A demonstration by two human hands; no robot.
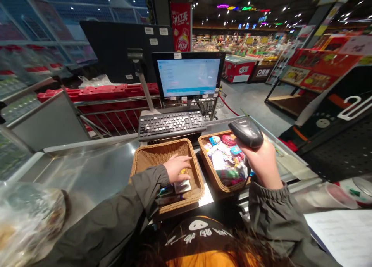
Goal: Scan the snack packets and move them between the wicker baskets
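Observation:
My right hand (263, 160) is closed round a dark handheld barcode scanner (246, 131), held up above the right wicker basket (209, 167), which is full of small colourful packets (225, 158). My left hand (176, 167) reaches down into the left wicker basket (151, 154). Its fingers curl over a small yellow item (183, 171) that rests above a silvery packet (182, 186). Whether the fingers grip the yellow item or only touch it is unclear. Both arms wear grey-green sleeves.
A black keyboard (171, 124) and a lit monitor (188, 76) stand behind the baskets on a steel checkout counter (87, 170). A clear bag (26, 220) lies at the near left, white paper (343, 232) at the near right. Red baskets (99, 93) and shop shelves lie beyond.

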